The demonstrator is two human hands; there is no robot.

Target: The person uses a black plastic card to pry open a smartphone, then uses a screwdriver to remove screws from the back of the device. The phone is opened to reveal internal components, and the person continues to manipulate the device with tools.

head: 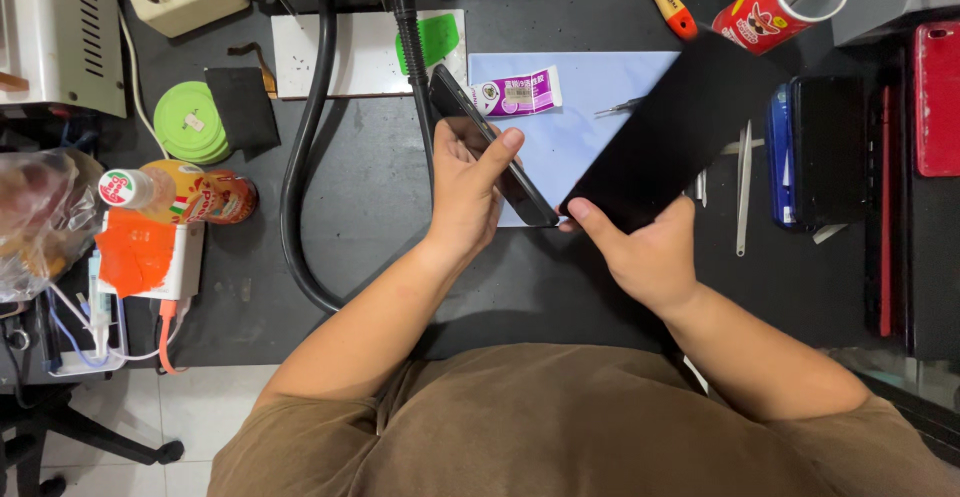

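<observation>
Right hand point(650, 257) closed on lower edge of big black screen panel point(675, 132), held tilted above blue mat point(570, 132) w/ thumb on top. Left hand point(465, 192) wrapped round dark phone body point(490, 147), held edge-up just beside panel's corner. Small glue tube point(515, 92) lying on mat, tweezers point(743, 187) near by on black table point(350, 187).

The black screen panel point(680, 132) looks smooth and matt; the table point(370, 177) is dull black; the tweezers point(743, 192) are bare metal.
</observation>
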